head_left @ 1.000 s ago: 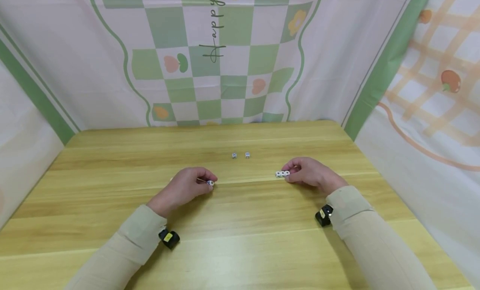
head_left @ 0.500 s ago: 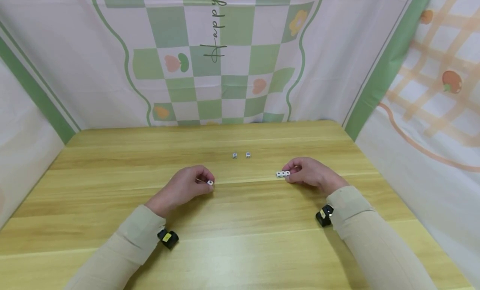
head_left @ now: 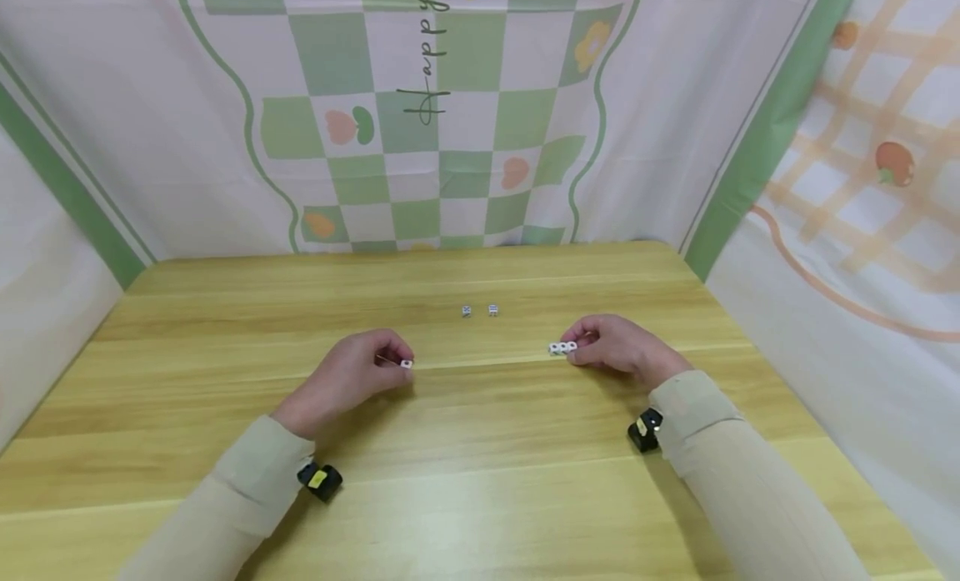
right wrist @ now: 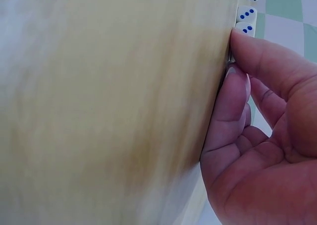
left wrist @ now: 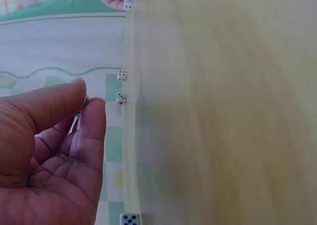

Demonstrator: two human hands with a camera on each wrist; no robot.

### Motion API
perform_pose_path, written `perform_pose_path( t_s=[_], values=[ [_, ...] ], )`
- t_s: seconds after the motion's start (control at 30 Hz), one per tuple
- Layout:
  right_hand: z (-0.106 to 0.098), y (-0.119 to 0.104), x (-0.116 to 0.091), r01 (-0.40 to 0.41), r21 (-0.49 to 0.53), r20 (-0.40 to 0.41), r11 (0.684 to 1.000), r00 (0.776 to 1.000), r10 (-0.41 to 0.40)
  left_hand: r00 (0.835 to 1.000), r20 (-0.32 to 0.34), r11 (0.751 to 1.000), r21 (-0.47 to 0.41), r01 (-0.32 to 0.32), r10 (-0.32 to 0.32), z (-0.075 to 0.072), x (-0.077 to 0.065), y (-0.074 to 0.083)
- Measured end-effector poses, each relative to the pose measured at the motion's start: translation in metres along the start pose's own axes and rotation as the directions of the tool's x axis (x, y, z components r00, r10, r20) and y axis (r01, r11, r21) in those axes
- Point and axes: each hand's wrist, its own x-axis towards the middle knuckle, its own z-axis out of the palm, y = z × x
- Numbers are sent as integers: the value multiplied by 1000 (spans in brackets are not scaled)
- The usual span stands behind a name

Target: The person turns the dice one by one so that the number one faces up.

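Observation:
My left hand (head_left: 351, 371) pinches a small white die (head_left: 407, 364) between thumb and fingertips, a single dark pip showing on top. In the left wrist view the fingers mostly hide it. To the right, my right hand (head_left: 618, 345) grips the near end of a straight row of three white dice (head_left: 562, 348) on the table, large single pips facing up. Blue pips show on the side of the row's dice (right wrist: 246, 14) in the right wrist view, while thumb and fingers cover the end one.
Two loose dice, a left one (head_left: 467, 311) and a right one (head_left: 492, 310), sit farther back on the wooden table (head_left: 465, 464). Another die (left wrist: 130, 219) with blue pips shows low in the left wrist view. A patterned curtain (head_left: 420, 172) hangs behind the table.
My left hand has shifted a little to the left with its die, which has turned so a single-pip face points up. The right hand stays on the row.

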Motion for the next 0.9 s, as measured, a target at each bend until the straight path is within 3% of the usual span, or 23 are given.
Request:
perform_pose_path(
  t_s=[0.27, 0.67, 0.9],
  values=[
    [0, -1, -2, 2, -4, -4, 1000, 1000, -2, 1000, -24, 1000, 8, 6, -5, -12, -10, -2],
    [5, -9, 7, 13, 4, 11, 1000, 1000, -13, 995, -97, 996, 77, 36, -28, -45, -35, -10],
    [3, -7, 7, 10, -3, 11, 1000, 1000, -10, 991, -115, 995, 59, 83, -75, -58, -39, -15]
  ],
)
